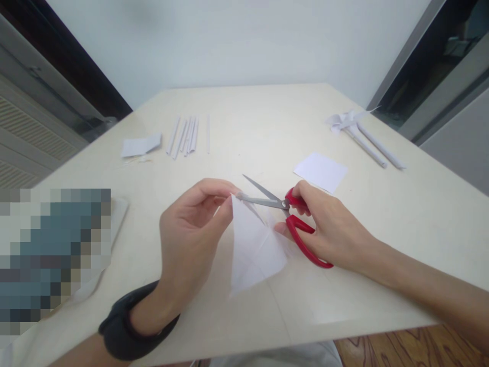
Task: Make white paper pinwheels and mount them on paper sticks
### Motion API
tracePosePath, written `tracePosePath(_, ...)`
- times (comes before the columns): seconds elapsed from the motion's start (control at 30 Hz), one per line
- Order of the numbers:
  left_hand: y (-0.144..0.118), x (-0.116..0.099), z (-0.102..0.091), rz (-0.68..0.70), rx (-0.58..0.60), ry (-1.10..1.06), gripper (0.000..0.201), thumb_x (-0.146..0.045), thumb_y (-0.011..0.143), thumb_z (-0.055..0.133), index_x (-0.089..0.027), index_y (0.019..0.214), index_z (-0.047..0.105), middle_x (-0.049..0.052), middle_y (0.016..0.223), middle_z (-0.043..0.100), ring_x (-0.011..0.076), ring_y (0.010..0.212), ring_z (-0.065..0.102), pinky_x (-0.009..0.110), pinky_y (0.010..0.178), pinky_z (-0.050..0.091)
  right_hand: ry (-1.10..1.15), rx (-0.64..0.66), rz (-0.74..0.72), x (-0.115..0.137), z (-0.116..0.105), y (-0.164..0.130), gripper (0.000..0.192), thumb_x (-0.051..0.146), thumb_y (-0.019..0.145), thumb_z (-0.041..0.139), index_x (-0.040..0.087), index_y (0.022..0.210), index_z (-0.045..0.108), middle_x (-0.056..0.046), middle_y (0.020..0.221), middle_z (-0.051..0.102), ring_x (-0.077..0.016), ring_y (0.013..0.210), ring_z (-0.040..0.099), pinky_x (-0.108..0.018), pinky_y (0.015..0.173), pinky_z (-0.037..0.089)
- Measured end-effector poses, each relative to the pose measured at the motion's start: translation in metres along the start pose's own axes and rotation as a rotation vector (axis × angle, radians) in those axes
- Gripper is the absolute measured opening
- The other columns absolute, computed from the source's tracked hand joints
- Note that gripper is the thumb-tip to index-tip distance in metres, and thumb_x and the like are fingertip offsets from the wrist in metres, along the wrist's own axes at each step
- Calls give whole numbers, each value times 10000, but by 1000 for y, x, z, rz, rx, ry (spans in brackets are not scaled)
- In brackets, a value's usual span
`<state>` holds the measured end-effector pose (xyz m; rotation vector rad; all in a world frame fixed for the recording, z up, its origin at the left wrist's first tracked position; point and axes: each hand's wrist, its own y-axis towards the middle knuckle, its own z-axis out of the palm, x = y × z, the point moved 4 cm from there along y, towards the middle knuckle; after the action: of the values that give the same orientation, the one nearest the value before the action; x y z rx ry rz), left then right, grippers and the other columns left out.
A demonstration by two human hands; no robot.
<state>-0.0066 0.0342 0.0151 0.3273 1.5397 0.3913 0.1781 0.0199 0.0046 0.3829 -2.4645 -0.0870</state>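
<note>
My left hand (196, 219) pinches the top corner of a white sheet of paper (252, 250) between thumb and fingers. The sheet hangs down toward the table and shows a crease. My right hand (324, 221) grips red-handled scissors (284, 204) with its fingers through the loops. The metal blades are spread apart and point left, the lower one reaching the paper near my left fingertips. Whether the blade is cutting the paper I cannot tell. My right thumb is close to the sheet's right side.
On the white table (263, 114) lie several rolled paper tubes (187, 135), a folded paper piece (141, 145), and a square paper sheet (323, 171). Two longer paper tubes with a bow-like top (367, 140) lie at the right. A blurred-out object (57, 250) sits at the left.
</note>
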Motion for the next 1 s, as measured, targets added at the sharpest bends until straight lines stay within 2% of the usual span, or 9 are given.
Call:
tracePosePath(0.23, -2, 0, 4, -29, 79, 24, 184, -22, 775, 580, -188, 750, 655, 2, 787, 625, 134, 777, 575, 234, 737, 450, 11, 2, 5, 7, -2, -1, 359, 518, 765, 572, 217, 817, 384, 24, 757, 512, -127, 624, 455, -273, 530, 379)
tracePosePath(0.5, -6, 4, 6, -181, 232, 50, 92, -114, 796, 604, -189, 790, 658, -4, 815, 658, 126, 781, 597, 224, 683, 451, 7, -15, -32, 9, 0, -2, 305, 409, 742, 620, 215, 845, 408, 28, 772, 513, -118, 629, 445, -257, 521, 374)
tracePosePath(0.67, -5, 3, 7, -222, 233, 67, 72, -154, 795, 614, -203, 780, 664, -9, 835, 693, 121, 745, 611, 217, 634, 456, -6, -8, -43, 8, 0, -3, 280, 386, 742, 613, 216, 849, 418, 27, 766, 517, -120, 621, 443, -255, 512, 372)
tracePosePath(0.83, -3, 0, 9, -219, 216, 87, 163, -49, 731, 615, -202, 689, 649, -33, 734, 664, 137, 765, 626, 227, 685, 472, -24, -6, -72, 10, -1, -4, 273, 377, 743, 605, 211, 867, 428, 19, 796, 537, -128, 649, 455, -265, 537, 384)
tracePosePath(1.0, -3, 1, 8, -221, 238, 115, 176, -43, 729, 601, -211, 706, 648, -32, 751, 669, 140, 762, 627, 221, 650, 469, -39, -5, -99, 12, -2, -4, 266, 362, 744, 599, 204, 870, 426, 15, 816, 540, -127, 672, 464, -256, 533, 380)
